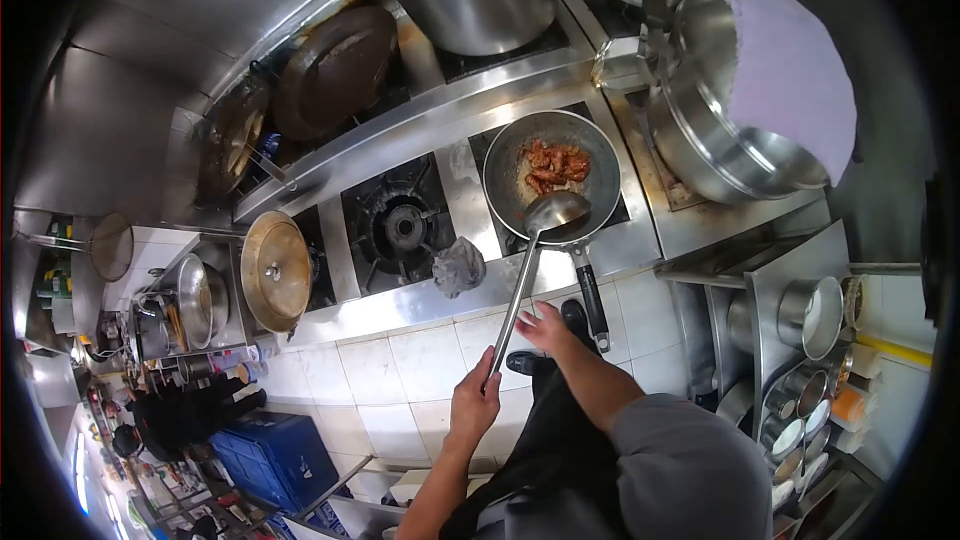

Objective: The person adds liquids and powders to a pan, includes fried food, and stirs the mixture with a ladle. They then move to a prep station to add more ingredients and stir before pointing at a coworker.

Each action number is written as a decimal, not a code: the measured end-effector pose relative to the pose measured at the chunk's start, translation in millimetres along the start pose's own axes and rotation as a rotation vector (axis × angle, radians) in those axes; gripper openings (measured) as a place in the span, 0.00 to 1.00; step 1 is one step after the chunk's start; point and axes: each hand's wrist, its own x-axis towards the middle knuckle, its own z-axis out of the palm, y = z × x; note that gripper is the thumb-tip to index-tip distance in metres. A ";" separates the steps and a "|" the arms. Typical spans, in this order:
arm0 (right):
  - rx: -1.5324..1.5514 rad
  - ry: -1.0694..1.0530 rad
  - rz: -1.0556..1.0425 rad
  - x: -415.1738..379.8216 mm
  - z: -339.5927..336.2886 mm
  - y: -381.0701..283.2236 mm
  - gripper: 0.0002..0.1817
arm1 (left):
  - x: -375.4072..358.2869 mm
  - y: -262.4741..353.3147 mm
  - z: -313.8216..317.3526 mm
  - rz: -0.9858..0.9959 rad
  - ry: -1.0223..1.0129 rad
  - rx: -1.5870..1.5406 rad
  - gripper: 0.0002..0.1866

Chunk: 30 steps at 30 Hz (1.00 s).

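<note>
Head camera, one: worn by the person [690, 460] standing here at the stove [400, 303].
Faces forward and steeply down from before the stove's front edge; wide round field, dark-cornered; left hand [474, 398] and right hand [545, 330] near, the stove's back edge farther off.

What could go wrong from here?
1. The pan may swivel or slide if the left hand pushes hard with the ladle: the right hand isn't gripping the handle.
2. That handle juts past the stove's front edge, so a bump might tip the pan.
3. The crumpled rag could scorch if the neighbouring burner is lit.
</note>
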 end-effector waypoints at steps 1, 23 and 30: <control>0.061 -0.014 0.013 14.3 13.3 13.5 0.23 | 1.4 5.9 -3.5 -0.054 -0.041 -0.022 0.24; -0.741 -0.244 0.106 -220.0 63.0 -146.7 0.25 | -30.2 30.4 21.3 -0.292 -0.036 -0.155 0.20; -1.393 -0.208 -0.054 -151.9 49.4 -217.1 0.20 | -73.8 27.8 39.8 -0.132 0.152 -0.232 0.17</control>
